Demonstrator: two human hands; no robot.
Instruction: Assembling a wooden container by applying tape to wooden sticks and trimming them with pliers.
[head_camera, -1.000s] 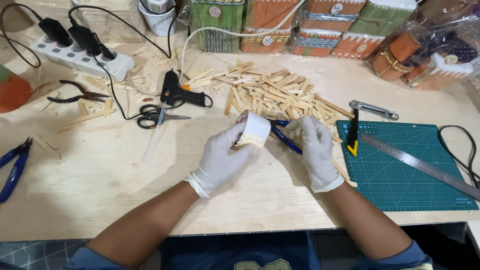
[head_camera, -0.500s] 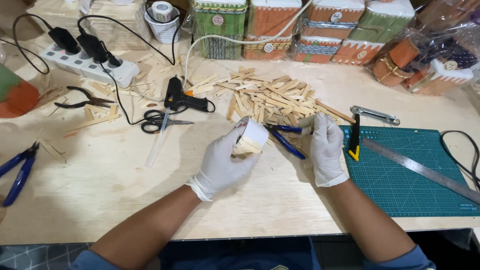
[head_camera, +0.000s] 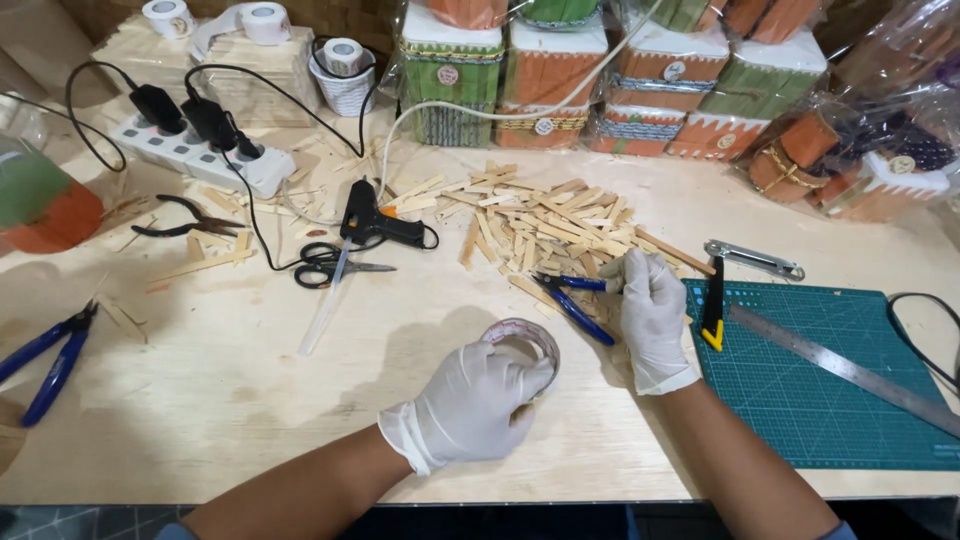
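Left hand: the left hand, in a white glove, lies low and centre in the frame, its fingers curled closed around a roll of tape pressed on the table
Right hand: the right hand, also gloved, sits right of centre; its fingers are pinched shut on the handles of blue pliers, whose tips point toward the left
Step in hand: judging by the pose, the roll is being set down or steadied while the pliers are gripped beside the sticks
Next move calls for: a firm hold on the pliers and a single stick chosen from the heap; a loose roll could wheel away
Sticks: a heap of wooden sticks, flat, pale and thin, lies above the hands, mid-frame
Mat: a green cutting mat, gridded and matte, at lower right; a steel ruler lies slantwise on it
Other tools: a black glue gun and scissors left of the heap
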